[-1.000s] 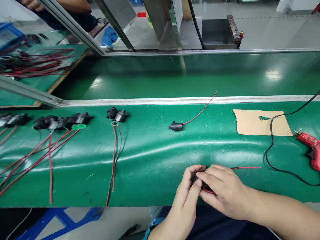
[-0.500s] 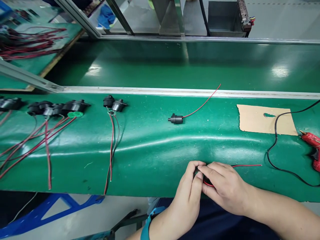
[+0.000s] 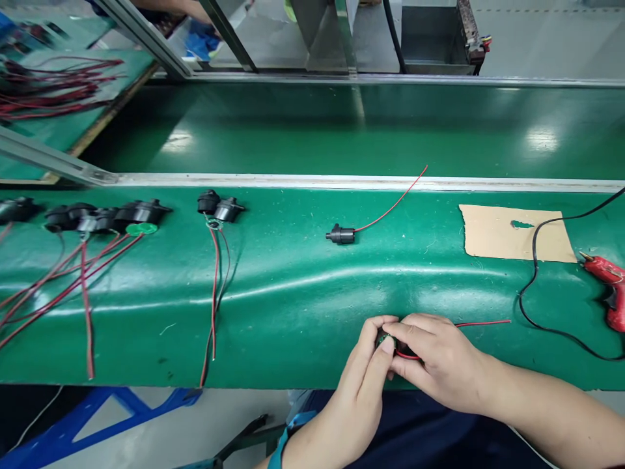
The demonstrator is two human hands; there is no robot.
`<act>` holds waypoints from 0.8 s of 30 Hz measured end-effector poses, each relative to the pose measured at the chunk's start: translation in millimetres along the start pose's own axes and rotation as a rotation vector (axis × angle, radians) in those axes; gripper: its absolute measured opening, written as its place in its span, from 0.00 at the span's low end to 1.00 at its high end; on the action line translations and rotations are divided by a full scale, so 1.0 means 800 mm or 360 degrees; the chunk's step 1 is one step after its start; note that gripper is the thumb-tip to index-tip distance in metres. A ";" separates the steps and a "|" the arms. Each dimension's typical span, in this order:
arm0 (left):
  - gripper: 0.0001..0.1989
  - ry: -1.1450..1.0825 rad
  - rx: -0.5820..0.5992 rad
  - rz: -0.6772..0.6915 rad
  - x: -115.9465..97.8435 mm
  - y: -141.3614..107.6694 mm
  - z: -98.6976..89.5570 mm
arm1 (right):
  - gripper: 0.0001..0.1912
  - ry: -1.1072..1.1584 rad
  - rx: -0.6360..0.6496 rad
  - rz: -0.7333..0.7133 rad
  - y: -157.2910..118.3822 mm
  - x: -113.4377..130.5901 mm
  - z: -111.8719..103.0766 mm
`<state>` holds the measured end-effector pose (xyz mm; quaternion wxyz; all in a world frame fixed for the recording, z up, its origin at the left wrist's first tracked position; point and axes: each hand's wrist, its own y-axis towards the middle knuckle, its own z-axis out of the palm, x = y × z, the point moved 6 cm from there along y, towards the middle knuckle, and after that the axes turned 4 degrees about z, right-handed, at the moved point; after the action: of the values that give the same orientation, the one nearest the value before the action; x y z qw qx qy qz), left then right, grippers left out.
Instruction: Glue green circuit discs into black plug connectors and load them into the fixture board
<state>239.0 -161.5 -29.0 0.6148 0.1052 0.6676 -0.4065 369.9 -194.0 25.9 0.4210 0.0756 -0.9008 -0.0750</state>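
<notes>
Near the front edge of the green work surface, my left hand [image 3: 367, 374] and my right hand [image 3: 437, 361] meet around a small black part with a green circuit board [image 3: 388, 340]. My left thumb presses on the board and the fingers curl behind it. The right fingers and thumb pinch the other side, so most of the part is hidden. A red wire [image 3: 483, 323] comes out beyond my right hand. Farther back lies a single black cylindrical part [image 3: 342, 234] with a narrow nozzle and a thin red wire.
At left lie a pair of wired black parts [image 3: 221, 207] and a cluster of similar ones [image 3: 102, 216]. On the right are a cardboard piece [image 3: 498, 238], a black cord [image 3: 534, 260] and a red glue gun [image 3: 605, 277]. A white rail [image 3: 273, 182] crosses behind; another person's arm [image 3: 183, 8] shows far back.
The view has shifted slightly. My left thumb has moved a little, and more of the green board shows between my hands. Another person's arm has appeared at the upper left.
</notes>
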 end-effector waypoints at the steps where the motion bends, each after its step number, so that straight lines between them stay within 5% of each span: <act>1: 0.23 -0.0038 0.0013 -0.0030 0.004 -0.002 -0.002 | 0.15 0.0034 0.0005 -0.0006 0.001 0.000 -0.002; 24: 0.23 -0.0184 0.0078 0.0020 -0.005 -0.001 -0.009 | 0.18 0.0213 0.0174 0.0139 0.006 -0.005 -0.010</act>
<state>234.1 -155.2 -25.8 0.6521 0.1007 0.6201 -0.4244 378.4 -189.3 28.5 0.4784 0.0639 -0.8758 -0.0020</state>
